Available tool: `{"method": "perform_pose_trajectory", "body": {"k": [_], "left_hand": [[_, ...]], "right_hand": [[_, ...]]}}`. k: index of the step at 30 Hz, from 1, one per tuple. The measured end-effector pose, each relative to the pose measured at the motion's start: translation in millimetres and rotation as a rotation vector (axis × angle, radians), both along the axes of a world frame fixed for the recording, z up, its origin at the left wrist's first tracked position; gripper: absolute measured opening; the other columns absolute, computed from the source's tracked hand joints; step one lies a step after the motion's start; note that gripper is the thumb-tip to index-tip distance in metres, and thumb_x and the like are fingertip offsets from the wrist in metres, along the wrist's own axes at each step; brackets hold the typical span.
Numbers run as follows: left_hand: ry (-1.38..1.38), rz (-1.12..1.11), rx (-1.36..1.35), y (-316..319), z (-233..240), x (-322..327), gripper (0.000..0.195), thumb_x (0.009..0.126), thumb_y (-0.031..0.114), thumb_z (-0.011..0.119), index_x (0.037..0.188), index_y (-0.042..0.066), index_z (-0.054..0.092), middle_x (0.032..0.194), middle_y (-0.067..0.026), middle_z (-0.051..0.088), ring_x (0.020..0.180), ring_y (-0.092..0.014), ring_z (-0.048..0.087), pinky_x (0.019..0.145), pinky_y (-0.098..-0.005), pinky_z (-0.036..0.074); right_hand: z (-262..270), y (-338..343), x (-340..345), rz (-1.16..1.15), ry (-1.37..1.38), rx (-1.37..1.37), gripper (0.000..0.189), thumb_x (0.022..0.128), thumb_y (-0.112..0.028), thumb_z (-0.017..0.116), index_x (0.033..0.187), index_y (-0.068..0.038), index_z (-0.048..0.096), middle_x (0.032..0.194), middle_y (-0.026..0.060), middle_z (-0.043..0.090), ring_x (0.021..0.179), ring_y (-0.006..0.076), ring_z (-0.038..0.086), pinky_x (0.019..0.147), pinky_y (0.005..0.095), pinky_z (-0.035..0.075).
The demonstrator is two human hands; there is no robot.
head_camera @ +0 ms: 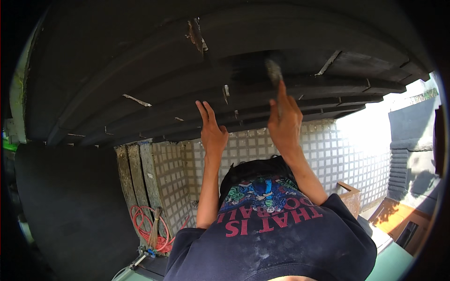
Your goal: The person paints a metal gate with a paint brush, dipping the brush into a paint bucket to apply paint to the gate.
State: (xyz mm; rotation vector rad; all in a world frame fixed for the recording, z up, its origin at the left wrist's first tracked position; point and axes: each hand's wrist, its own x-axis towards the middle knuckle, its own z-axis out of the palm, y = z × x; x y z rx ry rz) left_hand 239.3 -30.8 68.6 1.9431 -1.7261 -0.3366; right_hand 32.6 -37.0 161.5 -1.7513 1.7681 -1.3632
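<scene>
In the head view my right hand [286, 124] holds a brush-like tool [273, 72], blurred, its index finger stretched along it; its head is over a darker, wet-looking patch [249, 68] on the dark overlapping boards [158, 77]. Part of its handle is hidden by my fingers. Left of it, my left hand [212, 131] holds nothing, with two fingers extended towards the boards. I cannot tell if the fingertips touch them. Pale strips show at joints in the boards, and a brown ragged piece [197, 37] sticks out near the top.
Beyond my arms lies a checked tile floor [246, 142]. Ribbed planks [135, 175], a red hose [137, 214] and a stick broom [154, 228] are at the lower left, beside a large dark panel [70, 203]. A brown box-like object [348, 198] stands at the right.
</scene>
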Motion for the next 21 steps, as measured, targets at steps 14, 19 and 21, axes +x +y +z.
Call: {"method": "perform_pose_trajectory", "body": {"k": [14, 19, 21], "left_hand": [[-0.014, -0.021, -0.11, 5, 4, 4, 0.099, 0.074, -0.008, 0.062, 0.164, 0.002, 0.021, 0.171, -0.0245, 0.013, 0.08, -0.037, 0.074, 0.053, -0.0342, 0.056], [-0.003, -0.025, -0.085, 4, 5, 6, 0.099, 0.074, -0.008, 0.063, 0.163, 0.002, 0.022, 0.171, -0.0238, 0.014, 0.079, -0.036, 0.075, 0.052, -0.034, 0.055], [-0.001, -0.021, -0.064, 6, 6, 6, 0.098, 0.074, -0.008, 0.063, 0.163, 0.002, 0.023, 0.171, -0.0237, 0.014, 0.079, -0.036, 0.075, 0.052, -0.034, 0.055]], "right_hand": [[-46, -20, -124, -0.011, -0.081, 0.017, 0.04, 0.097, -0.011, 0.07, 0.136, -0.001, 0.067, 0.124, 0.0215, 0.072, 0.12, 0.0282, 0.07, 0.099, 0.0356, 0.052], [-47, -4, -146, -0.417, -0.061, 0.018, 0.039, 0.1, -0.01, 0.064, 0.139, -0.003, 0.065, 0.124, 0.0202, 0.073, 0.112, 0.0316, 0.073, 0.098, 0.038, 0.052], [-52, -3, -139, -0.443, -0.096, -0.033, 0.043, 0.099, -0.005, 0.062, 0.141, 0.0, 0.062, 0.122, 0.0237, 0.073, 0.111, 0.0358, 0.072, 0.096, 0.0393, 0.052]]}}
